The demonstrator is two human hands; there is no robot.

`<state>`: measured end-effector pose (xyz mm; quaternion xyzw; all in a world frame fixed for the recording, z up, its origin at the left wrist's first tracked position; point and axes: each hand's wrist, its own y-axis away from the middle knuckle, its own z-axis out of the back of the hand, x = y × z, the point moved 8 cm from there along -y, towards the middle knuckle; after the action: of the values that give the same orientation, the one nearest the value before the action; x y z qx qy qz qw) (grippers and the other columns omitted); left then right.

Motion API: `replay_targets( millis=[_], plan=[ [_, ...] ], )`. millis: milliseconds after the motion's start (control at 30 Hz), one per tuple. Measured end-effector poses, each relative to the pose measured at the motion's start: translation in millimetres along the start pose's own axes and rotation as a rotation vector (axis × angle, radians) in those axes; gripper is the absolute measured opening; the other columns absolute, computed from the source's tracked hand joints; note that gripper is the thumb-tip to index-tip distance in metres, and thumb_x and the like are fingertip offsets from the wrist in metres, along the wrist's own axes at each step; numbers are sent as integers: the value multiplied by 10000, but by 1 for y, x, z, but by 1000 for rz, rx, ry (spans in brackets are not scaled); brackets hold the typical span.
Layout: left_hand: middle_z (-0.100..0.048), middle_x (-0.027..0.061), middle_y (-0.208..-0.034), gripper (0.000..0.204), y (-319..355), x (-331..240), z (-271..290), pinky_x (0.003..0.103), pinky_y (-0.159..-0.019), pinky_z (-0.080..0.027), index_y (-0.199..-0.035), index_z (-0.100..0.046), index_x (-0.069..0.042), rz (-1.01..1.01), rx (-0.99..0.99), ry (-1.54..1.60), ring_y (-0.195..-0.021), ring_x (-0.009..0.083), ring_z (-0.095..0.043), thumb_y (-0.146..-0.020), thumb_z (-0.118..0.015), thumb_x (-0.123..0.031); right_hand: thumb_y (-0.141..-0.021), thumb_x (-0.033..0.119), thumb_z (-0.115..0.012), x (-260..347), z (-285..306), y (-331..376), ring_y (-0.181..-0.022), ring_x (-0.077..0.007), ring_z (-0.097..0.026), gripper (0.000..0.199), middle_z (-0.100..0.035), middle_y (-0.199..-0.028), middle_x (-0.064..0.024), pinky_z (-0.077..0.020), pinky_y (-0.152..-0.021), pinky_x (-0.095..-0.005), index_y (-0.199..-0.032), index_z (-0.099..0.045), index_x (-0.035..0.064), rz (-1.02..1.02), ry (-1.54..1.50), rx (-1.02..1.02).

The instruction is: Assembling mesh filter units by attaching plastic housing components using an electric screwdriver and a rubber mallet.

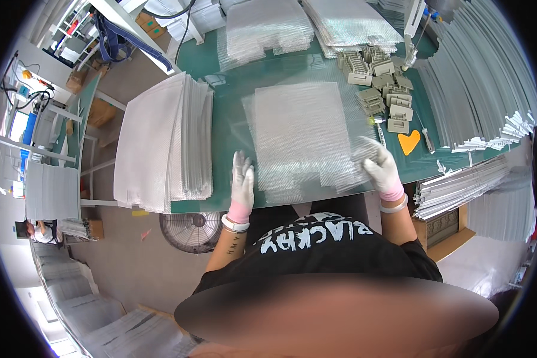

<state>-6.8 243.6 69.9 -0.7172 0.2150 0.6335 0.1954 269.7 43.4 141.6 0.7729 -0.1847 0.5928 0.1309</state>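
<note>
Mesh sheet (301, 134) lay flat on green table (227, 128) | left hand (242, 185) open, flat beside its near-left corner | right hand (383, 170) pinched its near-right corner.

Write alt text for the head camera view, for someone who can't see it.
Seen from above, a person's gloved left hand and right hand rest on the near corners of a clear mesh sheet on a green table. A white sheet stack lies left; grey clips and metal strips lie right.
</note>
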Motion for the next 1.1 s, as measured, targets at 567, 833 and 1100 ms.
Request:
replay_targets(
  millis=[567, 833, 1100],
  plan=[
    [-460, 262, -1387, 788, 18, 30, 13, 436, -1009, -476, -1521, -145, 35, 259, 38, 529, -1196, 350, -548, -1030, -345, -547, -906, 38, -582, 24, -16, -20, -816, -73, -617, 459, -672, -1022, -64, -528, -722, -222, -1359, -514, -2, -74, 364, 74],
    [-468, 234, -1390, 663, 16, 17, 27, 390, -979, -480, -1493, -232, 45, 84, -82, 264, -1150, 296, -569, -1055, -392, -426, -910, 39, -592, 28, -6, -18, -833, -82, -613, 397, -666, -1072, -50, -528, -739, -248, -1303, -559, -7, 36, -98, -38],
    [-551, 173, -1345, 465, 17, 1, 18, 392, -1096, -378, -1369, -495, 13, -207, -29, -589, -1263, 309, -519, -922, -578, -83, -877, 17, -626, 41, -14, -16, -849, -112, -619, 469, -668, -1059, -86, -512, -746, -252, -1329, -508, -30, 189, -121, 23]
  ],
)
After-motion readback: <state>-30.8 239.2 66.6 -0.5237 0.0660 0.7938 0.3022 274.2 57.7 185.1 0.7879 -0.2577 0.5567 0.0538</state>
